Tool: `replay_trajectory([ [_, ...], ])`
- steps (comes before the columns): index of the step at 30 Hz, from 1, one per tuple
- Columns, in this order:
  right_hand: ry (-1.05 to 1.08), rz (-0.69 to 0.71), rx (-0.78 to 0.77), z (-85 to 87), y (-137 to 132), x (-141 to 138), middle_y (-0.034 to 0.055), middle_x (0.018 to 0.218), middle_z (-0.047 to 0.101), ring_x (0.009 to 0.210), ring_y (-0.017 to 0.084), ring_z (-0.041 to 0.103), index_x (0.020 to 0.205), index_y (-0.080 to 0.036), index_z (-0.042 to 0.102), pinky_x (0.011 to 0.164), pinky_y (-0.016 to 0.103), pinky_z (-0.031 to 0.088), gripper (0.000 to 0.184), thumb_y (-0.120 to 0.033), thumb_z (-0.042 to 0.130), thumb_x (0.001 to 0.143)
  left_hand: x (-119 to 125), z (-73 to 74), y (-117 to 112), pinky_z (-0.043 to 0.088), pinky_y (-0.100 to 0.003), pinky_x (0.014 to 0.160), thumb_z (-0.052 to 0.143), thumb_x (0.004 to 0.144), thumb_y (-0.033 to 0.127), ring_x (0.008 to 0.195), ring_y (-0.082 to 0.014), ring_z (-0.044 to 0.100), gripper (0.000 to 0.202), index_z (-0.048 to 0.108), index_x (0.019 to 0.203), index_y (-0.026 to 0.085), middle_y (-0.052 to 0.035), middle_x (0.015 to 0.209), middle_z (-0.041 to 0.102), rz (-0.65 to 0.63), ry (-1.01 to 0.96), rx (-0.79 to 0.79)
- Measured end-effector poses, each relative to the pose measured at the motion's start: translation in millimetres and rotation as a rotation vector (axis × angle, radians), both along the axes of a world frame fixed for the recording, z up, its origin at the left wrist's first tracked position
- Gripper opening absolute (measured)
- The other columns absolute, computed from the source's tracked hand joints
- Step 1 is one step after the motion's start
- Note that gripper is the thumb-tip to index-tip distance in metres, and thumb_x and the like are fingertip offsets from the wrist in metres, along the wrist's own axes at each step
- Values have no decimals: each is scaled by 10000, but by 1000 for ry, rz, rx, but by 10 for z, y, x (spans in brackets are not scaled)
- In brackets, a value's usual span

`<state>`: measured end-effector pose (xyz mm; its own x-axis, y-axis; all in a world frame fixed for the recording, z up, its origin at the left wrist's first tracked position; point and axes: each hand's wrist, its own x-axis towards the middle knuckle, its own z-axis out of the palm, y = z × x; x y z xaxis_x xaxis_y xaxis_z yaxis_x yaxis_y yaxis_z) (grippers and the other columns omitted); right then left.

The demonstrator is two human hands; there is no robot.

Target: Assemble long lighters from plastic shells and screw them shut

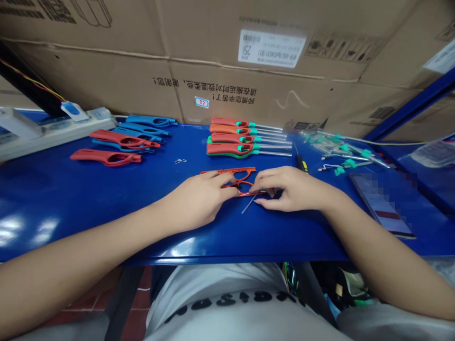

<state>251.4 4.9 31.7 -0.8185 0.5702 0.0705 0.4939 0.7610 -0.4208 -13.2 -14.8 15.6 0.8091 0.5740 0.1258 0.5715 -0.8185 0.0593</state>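
My left hand (201, 199) bends over an orange-red half shell of a lighter handle (245, 193), its thumb and fingertips gripping the left part. Over the right end of this half shell, the fingers of my right hand (293, 189) are curled in a pinch; what sits between them is hidden. A thin translucent tube (249, 204) slants down from the right fingertips toward the table edge. Just behind lies another orange-red half shell (245, 171), partly covered by my left hand.
Several lighters with metal barrels (249, 150) lie behind my hands. Red handle shells (106, 157) and blue ones (151, 121) are at left, near small pins (180, 161). At right are a screwdriver (302, 163), green-ended tube parts (350, 163) and a phone-like slab (384, 208). Cardboard (213, 47) stands behind.
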Motion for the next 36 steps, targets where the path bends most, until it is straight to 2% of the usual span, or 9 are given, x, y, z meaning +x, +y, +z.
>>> replay_trajectory([
  [6,22,28,30,-18,8,9,62,992,730,798,154,657,1132,-199,759,705,259,479,271,-221,646,887,-8,-11,4,547,-446,1000,515,924,87,1195,-281,612,420,666,1279,256,-58,1418,580,2,10,-1],
  [12,14,11,17,-13,3,8,63,950,732,717,138,636,1106,-182,776,669,260,475,257,-262,647,899,5,0,3,549,-450,997,517,913,71,1195,-280,615,436,669,1277,256,-64,1419,580,-2,6,-7],
  [27,-17,1,14,19,-12,16,64,969,742,691,131,642,1103,-193,786,660,261,471,259,-302,647,913,2,0,9,545,-439,1000,513,916,76,1198,-278,611,447,671,1288,266,-69,1340,619,-13,-4,-6],
  [36,-61,14,34,37,-9,2,63,998,722,793,157,660,1189,-240,766,706,262,469,305,-327,646,922,-2,-18,7,546,-427,982,515,923,89,1168,-267,615,419,669,1270,268,-56,1366,607,-12,-15,13],
])
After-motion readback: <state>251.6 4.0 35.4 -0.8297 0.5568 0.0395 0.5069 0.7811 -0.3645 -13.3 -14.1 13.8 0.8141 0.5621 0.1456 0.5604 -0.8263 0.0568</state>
